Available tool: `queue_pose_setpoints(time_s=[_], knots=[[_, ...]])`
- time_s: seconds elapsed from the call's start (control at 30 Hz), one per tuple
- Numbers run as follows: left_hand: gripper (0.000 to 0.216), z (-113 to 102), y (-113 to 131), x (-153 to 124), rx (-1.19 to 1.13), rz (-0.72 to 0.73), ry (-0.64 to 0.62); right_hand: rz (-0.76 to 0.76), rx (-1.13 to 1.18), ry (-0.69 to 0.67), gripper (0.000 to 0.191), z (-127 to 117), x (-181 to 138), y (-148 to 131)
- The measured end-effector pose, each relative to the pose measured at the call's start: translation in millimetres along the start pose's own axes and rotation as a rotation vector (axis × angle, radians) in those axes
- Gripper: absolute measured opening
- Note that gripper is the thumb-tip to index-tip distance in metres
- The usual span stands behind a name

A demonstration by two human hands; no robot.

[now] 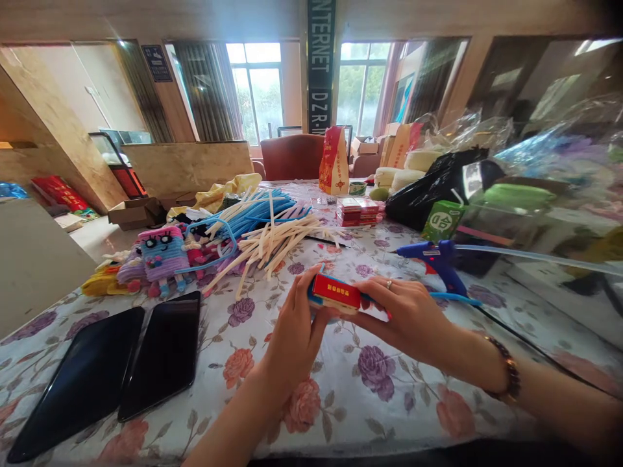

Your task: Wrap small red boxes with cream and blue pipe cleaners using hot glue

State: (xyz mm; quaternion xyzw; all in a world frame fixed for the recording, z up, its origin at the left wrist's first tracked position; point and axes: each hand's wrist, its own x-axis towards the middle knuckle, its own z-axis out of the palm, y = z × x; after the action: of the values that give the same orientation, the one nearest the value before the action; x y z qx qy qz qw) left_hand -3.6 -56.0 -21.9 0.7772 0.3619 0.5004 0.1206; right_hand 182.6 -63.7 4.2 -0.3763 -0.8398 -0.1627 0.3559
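Note:
Over the table's middle, a small red box [337, 290] with gold lettering is held between both hands. A bit of blue fuzzy stem shows along its left edge. My left hand [298, 319] grips its left side with fingers and thumb. On the right side, my right hand [406, 314] closes on it, and a blue piece shows by its fingertips. Just beyond the right hand lies a blue glue gun [437, 259] with a clear glue stick in its back. A blue fuzzy stem [452, 298] lies beneath the gun.
Blue stems [257, 214] and cream stems [282, 240] are heaped beyond the hands, beside crocheted-looking dolls [162, 255]. Two black tablets [163, 353] lie at left. Red boxes [357, 213] are stacked at the back, near a green carton [442, 220] and black bag [428, 188].

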Motion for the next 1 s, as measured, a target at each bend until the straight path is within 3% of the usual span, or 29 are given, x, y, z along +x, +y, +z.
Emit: queue_pose_setpoints(time_s=[0.33, 0.53, 0.67, 1.0], knots=[[0.037, -3.8, 9.6, 12.0, -0.416, -0.375, 0.021, 0.142, 0.182, -0.030, 0.041, -1.1, 5.5, -2.5], [0.036, -3.9, 7.3, 13.6, -0.543, -0.443, 0.026, 0.292, 0.392, -0.080, 0.047, -2.8, 9.0, -5.9], [0.035, -4.1, 6.6, 13.5, -0.570, -0.471, 0.015, 0.304, 0.497, -0.080, 0.037, -3.7, 9.9, -6.7], [0.034, -4.3, 9.8, 14.6, -0.625, -0.495, -0.008, 0.331, 0.611, 0.104, 0.021, 3.5, 6.5, -8.6]])
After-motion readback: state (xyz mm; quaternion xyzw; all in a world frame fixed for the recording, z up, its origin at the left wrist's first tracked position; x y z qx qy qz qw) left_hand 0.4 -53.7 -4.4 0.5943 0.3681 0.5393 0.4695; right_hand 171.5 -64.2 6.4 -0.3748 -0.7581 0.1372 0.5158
